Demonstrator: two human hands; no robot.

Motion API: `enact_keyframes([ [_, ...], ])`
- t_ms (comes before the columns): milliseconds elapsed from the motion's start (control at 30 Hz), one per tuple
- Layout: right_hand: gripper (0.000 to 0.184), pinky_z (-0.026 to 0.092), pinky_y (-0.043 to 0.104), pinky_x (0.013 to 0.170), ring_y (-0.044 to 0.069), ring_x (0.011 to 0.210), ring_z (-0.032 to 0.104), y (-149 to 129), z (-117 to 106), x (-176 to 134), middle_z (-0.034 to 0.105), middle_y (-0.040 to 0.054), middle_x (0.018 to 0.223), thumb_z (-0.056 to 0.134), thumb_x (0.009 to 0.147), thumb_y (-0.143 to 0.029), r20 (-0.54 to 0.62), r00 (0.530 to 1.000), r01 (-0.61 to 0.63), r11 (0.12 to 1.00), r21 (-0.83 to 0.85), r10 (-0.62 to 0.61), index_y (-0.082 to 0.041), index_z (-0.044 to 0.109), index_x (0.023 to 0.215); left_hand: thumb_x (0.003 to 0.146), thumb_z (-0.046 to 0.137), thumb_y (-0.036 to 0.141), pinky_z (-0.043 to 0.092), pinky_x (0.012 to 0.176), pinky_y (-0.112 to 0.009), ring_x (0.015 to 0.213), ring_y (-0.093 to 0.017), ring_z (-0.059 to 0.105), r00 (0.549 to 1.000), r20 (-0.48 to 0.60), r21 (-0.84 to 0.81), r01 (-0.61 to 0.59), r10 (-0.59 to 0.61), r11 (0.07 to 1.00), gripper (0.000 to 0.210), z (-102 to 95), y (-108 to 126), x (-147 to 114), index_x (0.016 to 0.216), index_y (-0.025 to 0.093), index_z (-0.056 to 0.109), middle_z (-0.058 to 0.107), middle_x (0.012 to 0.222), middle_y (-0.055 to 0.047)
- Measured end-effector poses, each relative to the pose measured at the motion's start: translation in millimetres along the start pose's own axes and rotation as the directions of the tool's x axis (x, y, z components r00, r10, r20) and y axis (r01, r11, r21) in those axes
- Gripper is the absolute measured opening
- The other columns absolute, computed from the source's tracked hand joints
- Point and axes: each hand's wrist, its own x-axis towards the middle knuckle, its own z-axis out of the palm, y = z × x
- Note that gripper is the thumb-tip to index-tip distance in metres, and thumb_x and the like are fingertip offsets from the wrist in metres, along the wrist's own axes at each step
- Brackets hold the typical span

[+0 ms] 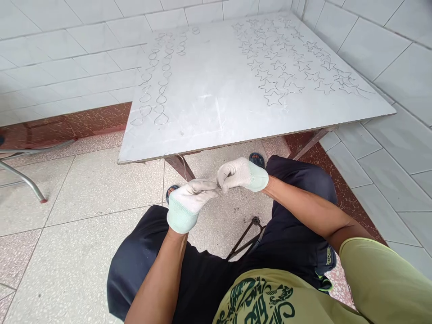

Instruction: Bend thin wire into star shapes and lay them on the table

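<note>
In the head view my left hand (191,200) and my right hand (241,174) wear white knit gloves with pale green cuffs and meet fingertip to fingertip above my lap. A thin wire (184,167) rises in a curve from behind my left hand, near the table's front edge. Both hands are closed in a pinch on the wire, whose middle is hidden by the gloved fingers. Wire stars (274,98) lie in rows on the right of the white table (205,121). Wire figure-eight loops (161,114) lie in columns on its left.
White tiled walls (84,54) stand behind and to the right of the table. A wooden table leg (180,167) is below the front edge. On the floor at left stands a metal-legged chair (30,182). A dark metal frame (245,245) is between my knees.
</note>
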Motion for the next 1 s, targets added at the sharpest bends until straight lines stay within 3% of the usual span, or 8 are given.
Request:
enact_keyframes([
  [133, 0.016, 0.051, 0.027, 0.068, 0.015, 0.069, 0.065, 0.5, 1.2, 0.2, 0.074, 0.0012, 0.07, 0.085, 0.074, -0.027, 0.018, 1.0, 0.004, 1.0, 0.021, -0.004, -0.017, 0.074, 0.069, 0.071, 0.091, 0.028, 0.066, 0.069, -0.031, 0.071, -0.02, 0.077, 1.0, 0.008, -0.048, 0.012, -0.011, 0.999, 0.015, -1.1, 1.2, 0.0, 0.082, 0.02, 0.085, 0.083, 0.088, -0.008],
  [300, 0.009, 0.048, 0.026, 0.066, 0.014, 0.068, 0.064, 0.9, 0.1, -1.0, 0.073, 0.0002, 0.07, 0.082, 0.075, -0.021, 0.064, 0.998, 0.023, 1.0, -0.002, -0.023, -0.017, 0.075, 0.07, 0.062, 0.096, 0.029, 0.061, 0.058, -0.027, 0.054, -0.015, 0.068, 0.999, 0.034, -0.194, 0.002, 0.004, 0.981, 0.021, 4.5, -4.0, 4.2, 0.071, 0.017, 0.081, 0.078, 0.07, -0.006],
  [400, 0.009, 0.048, 0.027, 0.068, 0.014, 0.069, 0.064, 1.8, -2.6, -0.8, 0.074, 0.0003, 0.073, 0.083, 0.074, -0.019, 0.079, 0.996, 0.044, 0.999, -0.032, -0.041, -0.017, 0.076, 0.071, 0.064, 0.094, 0.031, 0.058, 0.056, -0.025, 0.053, -0.014, 0.066, 1.0, 0.007, -0.241, -0.015, 0.017, 0.97, 0.021, 8.3, -6.5, 6.2, 0.07, 0.017, 0.08, 0.076, 0.065, -0.005],
  [667, 0.009, 0.05, 0.026, 0.069, 0.013, 0.068, 0.065, -0.2, 2.0, 2.0, 0.074, -0.0003, 0.07, 0.08, 0.076, -0.02, 0.05, 0.999, -0.003, 1.0, 0.025, 0.002, -0.017, 0.074, 0.071, 0.066, 0.092, 0.031, 0.067, 0.077, -0.032, 0.078, -0.022, 0.079, 0.994, -0.073, 0.048, -0.081, 0.084, 0.996, 0.018, 7.1, 3.6, -1.1, 0.077, 0.019, 0.083, 0.083, 0.085, -0.008],
  [800, 0.013, 0.05, 0.025, 0.068, 0.013, 0.068, 0.065, 4.7, 3.3, 2.8, 0.073, -0.0011, 0.068, 0.083, 0.074, -0.021, 0.046, 0.999, -0.018, 0.999, 0.047, 0.016, -0.017, 0.071, 0.071, 0.07, 0.09, 0.032, 0.067, 0.08, -0.034, 0.08, -0.023, 0.079, 0.987, -0.11, 0.053, -0.114, 0.119, 0.992, 0.017, 9.0, 1.2, -6.8, 0.08, 0.02, 0.084, 0.083, 0.087, -0.007],
  [1000, 0.015, 0.052, 0.026, 0.068, 0.013, 0.066, 0.065, 14.1, 3.0, 7.4, 0.073, -0.0005, 0.067, 0.083, 0.074, -0.026, 0.051, 0.999, 0.005, 0.994, 0.113, -0.01, -0.017, 0.072, 0.07, 0.075, 0.086, 0.037, 0.066, 0.09, -0.039, 0.089, -0.025, 0.08, 0.976, -0.21, 0.05, -0.047, 0.056, 0.998, 0.021, 19.4, -8.9, -7.6, 0.086, 0.019, 0.083, 0.084, 0.092, -0.009],
])
